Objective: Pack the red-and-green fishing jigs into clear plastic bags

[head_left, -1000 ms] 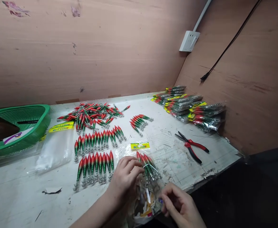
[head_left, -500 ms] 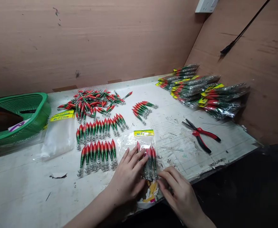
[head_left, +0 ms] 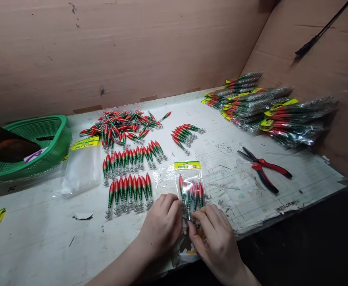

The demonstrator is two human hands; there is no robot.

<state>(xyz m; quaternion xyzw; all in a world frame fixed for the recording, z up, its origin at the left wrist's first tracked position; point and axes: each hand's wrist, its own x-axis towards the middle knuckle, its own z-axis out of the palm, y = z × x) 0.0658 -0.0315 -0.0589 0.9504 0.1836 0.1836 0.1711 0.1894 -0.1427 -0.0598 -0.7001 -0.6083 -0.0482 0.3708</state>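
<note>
A clear plastic bag [head_left: 198,173] with a yellow header card lies near the table's front edge, several red-and-green fishing lures [head_left: 195,194] side by side inside it. My left hand [head_left: 162,222] is closed at the bag's left edge, its fingertips partly hidden. From the right, my right hand [head_left: 215,232] pinches at the hook end of a lure low in the bag. Left of my hands stand two rows of lures [head_left: 129,188], hooks toward me. A small fanned group of lures [head_left: 185,135] lies beyond the bag.
Behind the rows is a loose heap of lures [head_left: 117,123]. Empty header bags [head_left: 83,169] lie beside a green basket [head_left: 54,135] at the left. Red-handled pliers [head_left: 263,165] rest at the right, below stacked filled bags [head_left: 298,119]. Cardboard walls [head_left: 150,51] enclose the back.
My left hand has drawn back from lying spread over the lures and curled at the bag's left edge. My right hand has moved in over the lures' hook ends. The view has shifted slightly.
</note>
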